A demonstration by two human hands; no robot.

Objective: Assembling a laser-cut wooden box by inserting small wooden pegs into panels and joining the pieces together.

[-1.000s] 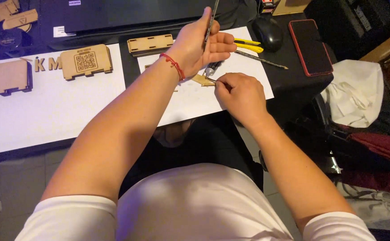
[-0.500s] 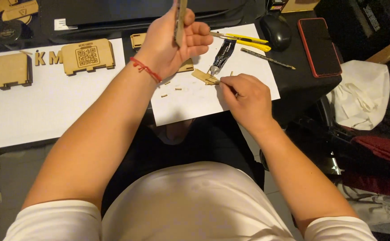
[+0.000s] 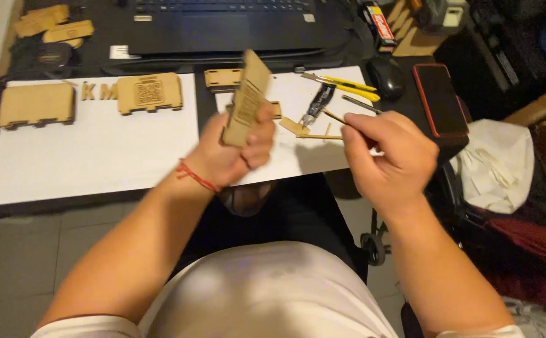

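We're gripping flat tan laser-cut wooden panel (image 3: 246, 100) in left hand (image 3: 232, 153), fingers curled round lower edge; right hand (image 3: 389, 153) pinching thin wooden stick (image 3: 334, 116) beside it. Panel's looking light, stiff, snappable; we're holding edges.

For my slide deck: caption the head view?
Left hand grips a wooden panel; right hand pinches a thin stick.

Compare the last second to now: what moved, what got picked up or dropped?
The left hand tilted its thin wooden panel from edge-on to showing its face and drew it nearer the body. The right hand lifted off the white sheet, now pinching a thin stick. Nothing was let go. The wooden pieces, yellow cutter, mouse and phone stayed put.
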